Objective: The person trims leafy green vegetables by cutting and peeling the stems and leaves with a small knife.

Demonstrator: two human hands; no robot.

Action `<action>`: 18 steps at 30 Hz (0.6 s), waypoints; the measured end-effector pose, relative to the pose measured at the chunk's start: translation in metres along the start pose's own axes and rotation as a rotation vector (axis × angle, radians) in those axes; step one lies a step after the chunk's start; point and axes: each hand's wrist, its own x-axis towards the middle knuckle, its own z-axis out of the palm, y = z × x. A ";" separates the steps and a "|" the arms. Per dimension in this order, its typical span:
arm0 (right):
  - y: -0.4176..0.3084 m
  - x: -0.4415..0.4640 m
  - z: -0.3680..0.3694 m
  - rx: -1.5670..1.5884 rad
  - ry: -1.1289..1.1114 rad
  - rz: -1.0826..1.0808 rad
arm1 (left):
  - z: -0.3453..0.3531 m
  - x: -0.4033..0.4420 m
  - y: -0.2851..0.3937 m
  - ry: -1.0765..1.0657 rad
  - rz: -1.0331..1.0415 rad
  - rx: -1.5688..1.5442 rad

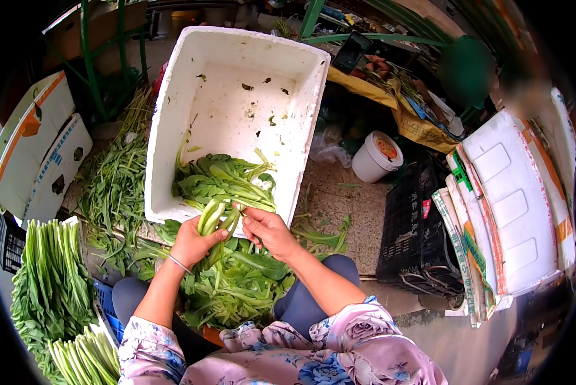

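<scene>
My left hand (196, 242) is closed around a few pale green stalks of leafy greens (212, 218), with the cut ends pointing up. Beside it, my right hand (267, 232) has its fingers pinched at a stalk of the same greens. Both hands are over the near edge of a white foam box (236, 83). Inside the box, at its near end, lies a small heap of greens (220, 178). Below my hands, loose leaves (236, 282) are piled between my knees.
Bundled greens (50, 276) stand at the left, partly over a blue crate (108, 308). Trimmed leaves (118, 179) cover the floor left of the box. To the right are a white bucket (376, 157), a black crate (406, 224) and stacked foam boxes (509, 199).
</scene>
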 end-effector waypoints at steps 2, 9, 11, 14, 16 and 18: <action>0.000 -0.001 0.002 -0.017 0.047 0.047 | -0.001 -0.001 0.001 -0.016 0.001 0.018; 0.007 0.003 -0.001 -0.178 0.092 -0.054 | -0.008 -0.001 0.006 -0.100 -0.053 0.060; 0.006 0.002 -0.007 -0.252 0.062 0.001 | -0.010 0.001 0.010 -0.126 -0.067 0.042; 0.012 0.005 -0.009 -0.222 0.183 0.048 | -0.015 -0.005 0.014 -0.084 -0.023 0.090; 0.012 0.005 -0.011 -0.328 0.247 0.039 | -0.018 -0.004 0.013 -0.097 -0.060 0.047; 0.010 0.004 -0.013 -0.208 0.167 0.048 | -0.022 -0.001 0.006 -0.120 -0.093 -0.019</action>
